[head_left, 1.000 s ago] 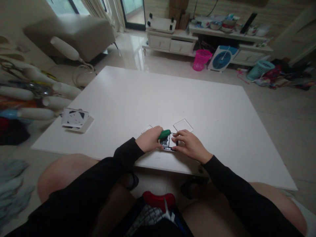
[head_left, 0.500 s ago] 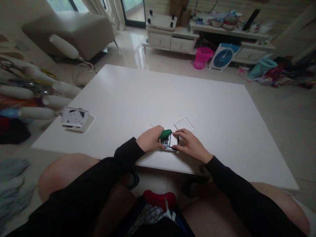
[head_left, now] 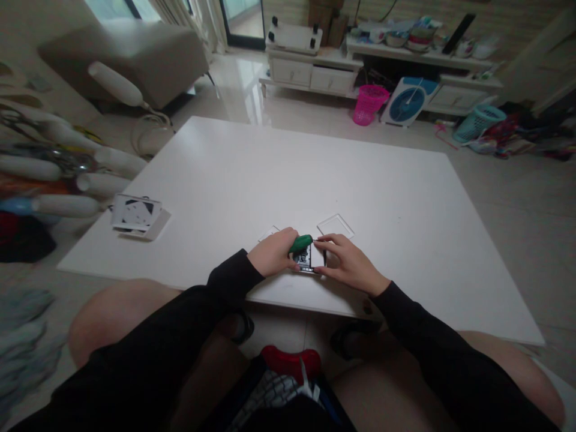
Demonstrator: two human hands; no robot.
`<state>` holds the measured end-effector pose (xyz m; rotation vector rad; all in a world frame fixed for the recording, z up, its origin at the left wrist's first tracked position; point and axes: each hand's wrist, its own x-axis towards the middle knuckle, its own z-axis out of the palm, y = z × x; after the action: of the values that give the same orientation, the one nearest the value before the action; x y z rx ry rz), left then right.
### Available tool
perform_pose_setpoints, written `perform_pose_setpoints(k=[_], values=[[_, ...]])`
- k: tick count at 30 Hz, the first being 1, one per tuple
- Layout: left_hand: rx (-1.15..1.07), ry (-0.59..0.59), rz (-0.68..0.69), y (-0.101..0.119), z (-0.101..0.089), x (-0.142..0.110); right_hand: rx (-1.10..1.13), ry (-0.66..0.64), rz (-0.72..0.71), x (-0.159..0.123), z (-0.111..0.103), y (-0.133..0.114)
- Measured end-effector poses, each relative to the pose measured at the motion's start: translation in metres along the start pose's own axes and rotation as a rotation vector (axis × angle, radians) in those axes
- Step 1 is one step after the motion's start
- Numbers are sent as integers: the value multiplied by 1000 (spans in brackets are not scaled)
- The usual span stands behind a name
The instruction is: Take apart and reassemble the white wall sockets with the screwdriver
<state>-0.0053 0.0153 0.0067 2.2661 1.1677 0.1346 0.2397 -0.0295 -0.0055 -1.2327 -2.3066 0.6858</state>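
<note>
Near the table's front edge lies a small opened electronic device [head_left: 304,258], its dark inner parts showing on the left and a white panel on the right. My left hand [head_left: 273,252] is closed round a green-handled screwdriver [head_left: 301,243] and its thumb presses the device's left side. The thin shaft points right, toward the fingertips of my right hand [head_left: 346,262]. That hand is closed on the device's right end, thumb at the near edge and fingers at the far edge. A clear-edged rectangular cover [head_left: 335,227] lies just beyond it. Another flat pale piece [head_left: 269,234] is partly hidden behind my left hand.
On the left of the white table [head_left: 270,174] sits a white box with a printed lid [head_left: 136,215]. White rounded objects [head_left: 112,84] crowd the table's left side. Across the floor stand a pink basket [head_left: 369,105], a blue fan [head_left: 407,103] and a low cabinet [head_left: 315,78].
The device appears tilted slightly flatter, and my right fingers have shifted very little. The screwdriver stays in my left hand.
</note>
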Motion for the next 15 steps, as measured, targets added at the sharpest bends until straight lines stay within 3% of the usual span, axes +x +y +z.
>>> perform_pose_setpoints(k=[5, 8, 12, 15], values=[[-11, -6, 7, 1, 0, -1, 24, -12, -14, 0, -4, -5], [-9, 0, 14, 0, 0, -1, 83, 58, 32, 1, -5, -7], [-35, 1, 38, 0, 0, -1, 484, 251, 271, 4, -10, -2], [-44, -8, 27, 0, -1, -1, 857, 269, 415, 5, -16, 3]])
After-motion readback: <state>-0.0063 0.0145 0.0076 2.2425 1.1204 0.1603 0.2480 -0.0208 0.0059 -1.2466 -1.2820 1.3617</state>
